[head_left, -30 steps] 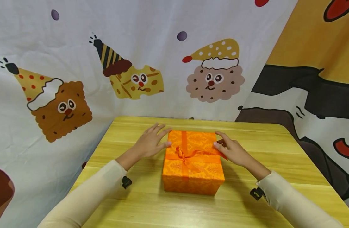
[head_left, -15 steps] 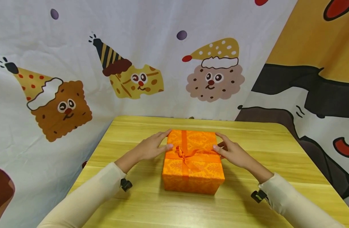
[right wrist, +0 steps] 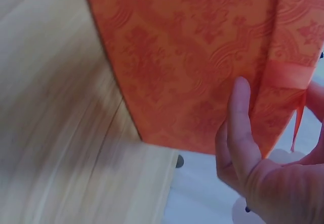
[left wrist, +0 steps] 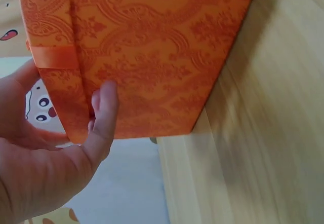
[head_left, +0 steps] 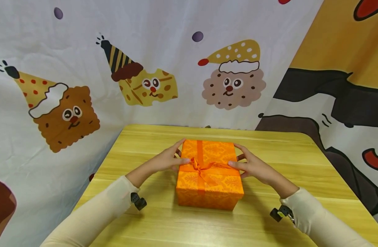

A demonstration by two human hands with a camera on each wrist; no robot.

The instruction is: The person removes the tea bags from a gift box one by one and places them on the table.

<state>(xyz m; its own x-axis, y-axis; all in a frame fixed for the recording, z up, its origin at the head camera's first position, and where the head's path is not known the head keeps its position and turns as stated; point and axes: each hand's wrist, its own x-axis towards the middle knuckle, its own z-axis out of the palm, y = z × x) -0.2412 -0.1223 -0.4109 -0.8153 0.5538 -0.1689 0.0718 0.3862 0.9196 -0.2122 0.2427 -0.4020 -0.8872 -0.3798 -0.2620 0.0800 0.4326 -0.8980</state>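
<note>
An orange patterned gift box [head_left: 210, 200] stands on the table, with an orange ribbon bow [head_left: 198, 167] tied on top of its lid [head_left: 216, 151]. From the left side my left hand [head_left: 166, 159] grips it, thumb on the top edge and fingers down the side. My right hand [head_left: 256, 167] mirrors that grip on the right side. In the left wrist view, fingertips [left wrist: 105, 100] reach past the lid's lower edge onto the box wall [left wrist: 157, 77]. Likewise in the right wrist view, fingers [right wrist: 239, 112] lie across the lid's edge, near the ribbon [right wrist: 288, 74].
A wood-grain table [head_left: 164, 223] carries the box. Behind it hangs a white cloth backdrop [head_left: 182, 120] printed with cartoon snacks in party hats. Both sleeves bear a small black wrist camera, seen on the left as a dark camera [head_left: 138, 201].
My left hand has come in against the box; its raised fingers have gone down its side and its thumb onto the top. My right thumb has slid slightly inward and nearer. The box stays put.
</note>
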